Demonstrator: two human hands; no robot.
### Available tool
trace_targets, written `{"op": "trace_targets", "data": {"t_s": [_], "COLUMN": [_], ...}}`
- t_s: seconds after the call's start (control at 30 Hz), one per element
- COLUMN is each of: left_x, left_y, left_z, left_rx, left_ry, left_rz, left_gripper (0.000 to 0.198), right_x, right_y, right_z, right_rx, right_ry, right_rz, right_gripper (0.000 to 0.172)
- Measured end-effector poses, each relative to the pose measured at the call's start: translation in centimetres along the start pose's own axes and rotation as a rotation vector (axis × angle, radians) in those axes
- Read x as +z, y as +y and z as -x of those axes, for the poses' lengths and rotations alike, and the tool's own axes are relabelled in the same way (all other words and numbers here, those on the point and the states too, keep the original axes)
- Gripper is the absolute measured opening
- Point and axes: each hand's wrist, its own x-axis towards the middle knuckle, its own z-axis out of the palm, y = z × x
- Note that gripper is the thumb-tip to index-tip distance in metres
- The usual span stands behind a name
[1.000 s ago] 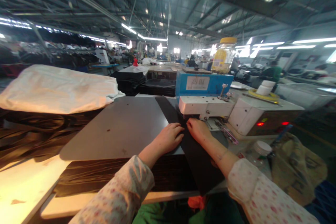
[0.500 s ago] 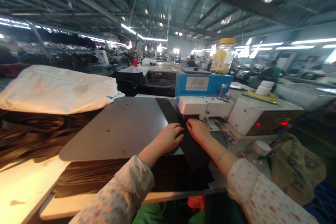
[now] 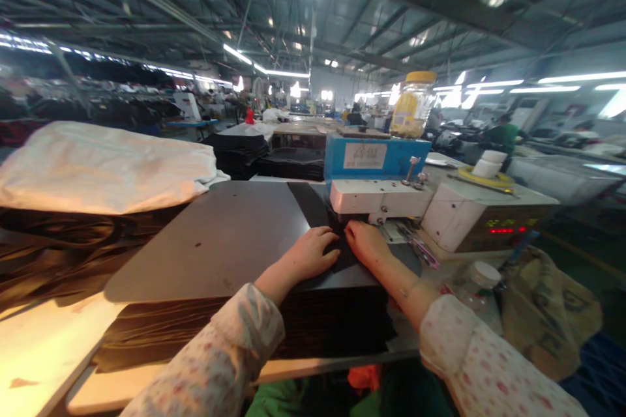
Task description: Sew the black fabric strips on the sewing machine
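A dark fabric strip runs across the grey metal plate, with its far part beside the white head of a sewing machine. My left hand rests on the strip's left side, fingers bent over it and thumb apart. Close beside the machine head, my right hand has its fingers curled together at the strip's right edge. Its fingertips are partly hidden, as is the spot under the head where the fabric lies.
Stacked dark fabric pieces lie under the plate's front edge. On the left, white cloth covers more dark fabric. A control box, scissors, a lidded jar and a sack are at right. A yellow-lidded jar tops the blue housing.
The strip's near end has slid away from me onto the plate; before, it hung over the front edge. Both hands stay nearly in place. The control box display shows more lit characters.
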Motion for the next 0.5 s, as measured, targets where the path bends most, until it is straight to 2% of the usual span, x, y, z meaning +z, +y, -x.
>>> {"op": "trace_targets", "data": {"t_s": [0.5], "left_x": [-0.3], "left_y": [-1.7], "left_z": [-1.7], "left_rx": [-0.079], "left_ry": [0.002], "left_rz": [-0.142], "left_gripper": [0.033], "right_x": [-0.6], "right_y": [-0.5], "right_z": [0.3], "right_rx": [0.002], "right_ry": [0.0], "right_rz": [0.017], "right_gripper": [0.022]}}
